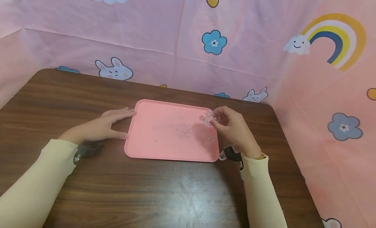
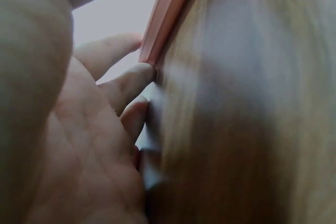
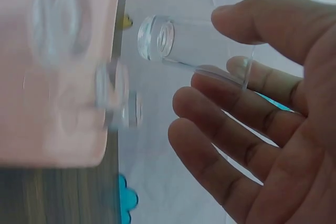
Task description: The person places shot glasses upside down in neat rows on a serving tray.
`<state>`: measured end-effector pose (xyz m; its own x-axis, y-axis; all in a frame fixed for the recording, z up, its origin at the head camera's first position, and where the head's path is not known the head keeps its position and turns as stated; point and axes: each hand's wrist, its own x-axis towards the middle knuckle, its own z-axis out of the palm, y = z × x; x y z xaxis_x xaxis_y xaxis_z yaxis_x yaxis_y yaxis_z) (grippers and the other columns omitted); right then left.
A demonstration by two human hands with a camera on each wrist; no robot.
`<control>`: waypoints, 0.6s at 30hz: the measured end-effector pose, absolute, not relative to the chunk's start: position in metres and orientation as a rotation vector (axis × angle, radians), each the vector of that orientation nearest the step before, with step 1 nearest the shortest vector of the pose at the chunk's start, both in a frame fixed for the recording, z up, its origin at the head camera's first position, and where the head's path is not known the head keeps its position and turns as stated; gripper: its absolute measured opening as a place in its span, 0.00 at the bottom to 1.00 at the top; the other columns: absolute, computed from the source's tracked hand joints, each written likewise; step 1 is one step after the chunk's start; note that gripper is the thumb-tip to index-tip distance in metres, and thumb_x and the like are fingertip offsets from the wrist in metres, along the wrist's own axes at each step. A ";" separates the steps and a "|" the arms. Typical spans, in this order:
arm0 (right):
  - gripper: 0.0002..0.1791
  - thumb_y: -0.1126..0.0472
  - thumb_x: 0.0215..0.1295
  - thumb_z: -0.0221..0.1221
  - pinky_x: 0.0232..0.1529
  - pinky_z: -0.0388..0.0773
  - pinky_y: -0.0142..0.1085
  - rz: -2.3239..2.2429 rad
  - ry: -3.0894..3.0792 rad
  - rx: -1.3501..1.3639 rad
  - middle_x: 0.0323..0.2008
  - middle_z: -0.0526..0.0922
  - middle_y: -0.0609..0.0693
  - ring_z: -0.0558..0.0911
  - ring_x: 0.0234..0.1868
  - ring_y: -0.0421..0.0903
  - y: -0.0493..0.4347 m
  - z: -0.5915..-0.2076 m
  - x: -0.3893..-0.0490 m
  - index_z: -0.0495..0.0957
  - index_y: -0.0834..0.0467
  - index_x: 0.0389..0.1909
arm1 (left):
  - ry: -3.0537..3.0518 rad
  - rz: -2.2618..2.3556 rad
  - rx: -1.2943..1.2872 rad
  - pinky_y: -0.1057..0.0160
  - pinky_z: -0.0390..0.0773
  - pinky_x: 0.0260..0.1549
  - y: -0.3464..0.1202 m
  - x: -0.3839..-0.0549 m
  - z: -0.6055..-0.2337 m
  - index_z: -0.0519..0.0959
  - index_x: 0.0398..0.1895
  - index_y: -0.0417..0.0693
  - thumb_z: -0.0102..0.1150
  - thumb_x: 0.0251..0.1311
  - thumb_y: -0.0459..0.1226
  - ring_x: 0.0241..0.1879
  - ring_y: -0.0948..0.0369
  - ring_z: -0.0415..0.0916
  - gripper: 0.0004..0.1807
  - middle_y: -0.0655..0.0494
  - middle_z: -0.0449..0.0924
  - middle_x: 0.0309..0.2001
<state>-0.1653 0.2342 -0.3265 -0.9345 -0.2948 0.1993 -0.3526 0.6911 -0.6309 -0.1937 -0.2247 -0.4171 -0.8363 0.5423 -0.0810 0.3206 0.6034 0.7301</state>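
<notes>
On the brown table lies a pink rectangular tray (image 1: 164, 143) with a low rim. My left hand (image 1: 101, 125) is at its left edge, fingers and thumb extended; in the left wrist view, fingertips meet the tray's outer rim. My right hand (image 1: 233, 126) is over the tray's right side. Between its thumb and fingers it holds a small clear shot glass (image 3: 194, 43) with a thick base. More clear glass pieces, one large and blurred (image 3: 63, 19) and one smaller glass (image 3: 118, 95), show by the tray in the right wrist view.
The wooden tabletop (image 1: 141, 195) extends around the tray, with rounded back corners. Behind it and on the right hangs a pink printed cloth (image 1: 164, 35) with rabbits, flowers and a rainbow. Dark smudges mark the tray's middle. Each wrist carries a dark camera mount (image 1: 233, 154).
</notes>
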 end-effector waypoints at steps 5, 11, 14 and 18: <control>0.17 0.62 0.67 0.70 0.48 0.84 0.46 1.159 -2.783 0.613 0.44 0.85 0.48 0.84 0.42 0.46 0.214 -0.325 -0.165 0.80 0.56 0.55 | 2.521 1.073 0.727 0.19 0.43 0.65 -0.222 -0.195 -0.415 0.61 0.81 0.57 0.75 0.57 0.52 0.79 0.32 0.37 0.50 0.41 0.47 0.83; 0.18 0.64 0.65 0.70 0.52 0.83 0.52 1.323 -2.684 0.769 0.44 0.86 0.48 0.84 0.45 0.44 0.180 -0.323 -0.167 0.81 0.58 0.55 | 2.536 1.064 0.735 0.20 0.43 0.66 -0.221 -0.195 -0.416 0.62 0.80 0.56 0.75 0.57 0.52 0.79 0.33 0.37 0.49 0.42 0.49 0.82; 0.17 0.64 0.65 0.70 0.53 0.83 0.51 1.379 -2.659 0.848 0.44 0.86 0.48 0.84 0.46 0.44 0.160 -0.323 -0.167 0.81 0.60 0.53 | 2.551 1.065 0.725 0.21 0.42 0.66 -0.222 -0.194 -0.417 0.63 0.80 0.56 0.75 0.57 0.52 0.79 0.34 0.38 0.49 0.43 0.49 0.82; 0.15 0.62 0.67 0.69 0.53 0.84 0.49 1.392 -2.688 0.933 0.45 0.86 0.48 0.84 0.48 0.43 0.135 -0.327 -0.164 0.81 0.59 0.51 | 2.560 1.076 0.710 0.22 0.42 0.67 -0.223 -0.194 -0.418 0.63 0.80 0.58 0.75 0.56 0.52 0.80 0.36 0.38 0.49 0.45 0.49 0.83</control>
<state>-0.1643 0.1353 -0.3265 -0.8261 -0.5112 0.2370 -0.4884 0.4401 -0.7535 -0.1940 -0.2225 -0.4184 -0.8421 0.5360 -0.0604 0.3319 0.6031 0.7253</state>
